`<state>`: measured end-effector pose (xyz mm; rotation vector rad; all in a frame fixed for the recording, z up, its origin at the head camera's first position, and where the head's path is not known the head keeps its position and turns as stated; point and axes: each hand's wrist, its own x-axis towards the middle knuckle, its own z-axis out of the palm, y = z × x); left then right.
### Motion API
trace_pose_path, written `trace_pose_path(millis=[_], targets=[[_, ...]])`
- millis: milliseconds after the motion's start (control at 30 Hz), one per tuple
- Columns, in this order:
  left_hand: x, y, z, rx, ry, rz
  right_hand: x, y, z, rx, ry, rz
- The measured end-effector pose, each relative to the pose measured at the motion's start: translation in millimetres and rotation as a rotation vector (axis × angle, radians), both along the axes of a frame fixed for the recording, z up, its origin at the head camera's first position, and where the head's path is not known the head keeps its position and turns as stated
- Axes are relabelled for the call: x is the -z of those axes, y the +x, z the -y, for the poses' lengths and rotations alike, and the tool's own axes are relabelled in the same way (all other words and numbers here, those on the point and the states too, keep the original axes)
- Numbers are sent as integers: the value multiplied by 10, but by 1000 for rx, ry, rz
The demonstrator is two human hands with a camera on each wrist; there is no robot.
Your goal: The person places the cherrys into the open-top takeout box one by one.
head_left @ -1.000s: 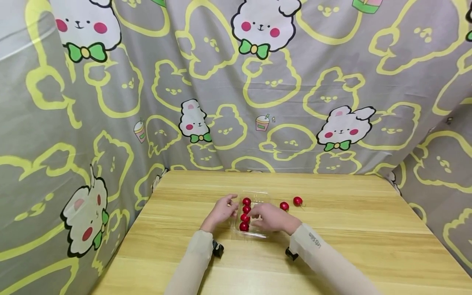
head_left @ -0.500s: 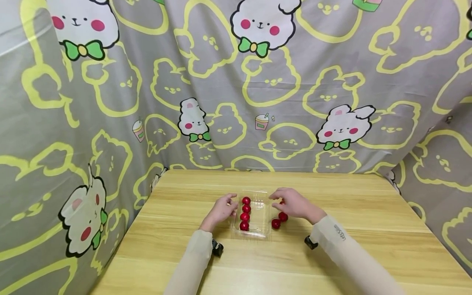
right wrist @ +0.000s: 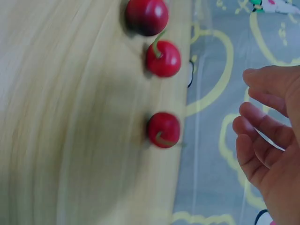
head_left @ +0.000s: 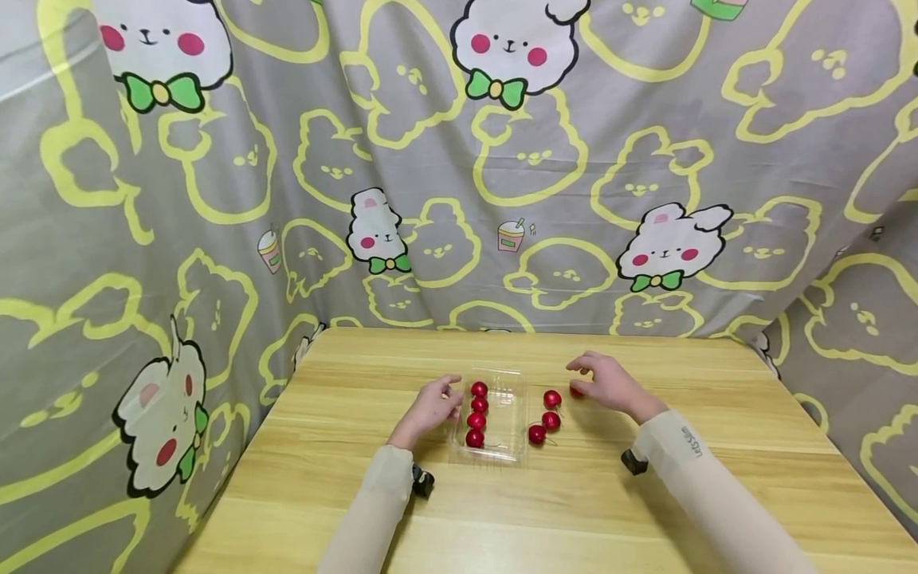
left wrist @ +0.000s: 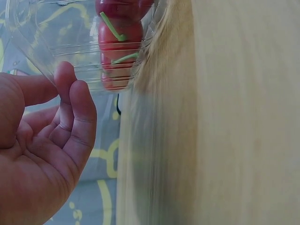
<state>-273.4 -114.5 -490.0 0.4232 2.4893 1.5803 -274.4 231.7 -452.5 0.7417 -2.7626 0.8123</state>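
A clear plastic box (head_left: 505,422) holds several red cherries (head_left: 476,420) in a column along its left side. Beside the box, my left hand (head_left: 433,405) pinches its rim between thumb and fingers; green stems show through the wall in the left wrist view. To the right, my right hand (head_left: 608,383) hovers with loosely bent fingers over a cherry (head_left: 576,391), which it partly covers. In the right wrist view that hand (right wrist: 272,131) holds nothing and is apart from the cherries on the table, one of them the cherry (right wrist: 164,130) nearest its fingers.
Between the box and my right hand lie a far cherry (head_left: 551,399), a middle cherry (head_left: 551,420) and a near cherry (head_left: 536,434). The wooden table (head_left: 681,478) ends at a patterned grey curtain (head_left: 559,199) at the back and sides.
My right hand has moved from over the box to the right, past the loose cherries, to the farthest one. My left hand has stayed at the box.
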Motion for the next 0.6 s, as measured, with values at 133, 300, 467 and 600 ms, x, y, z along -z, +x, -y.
trace_pose_path(millis=[133,300,467,600], targets=[[-4,-3,-9,2,-6,6,79,-32,-98,34,-16,54],[-2,2,2,23,1,-20,195,-77,-176,77,-3,110],[-11,7,3,23,-8,-23,267,-104,-205,84,2,152],[-19,3,-5,10,-13,11,310,-116,-197,89,-4,201]])
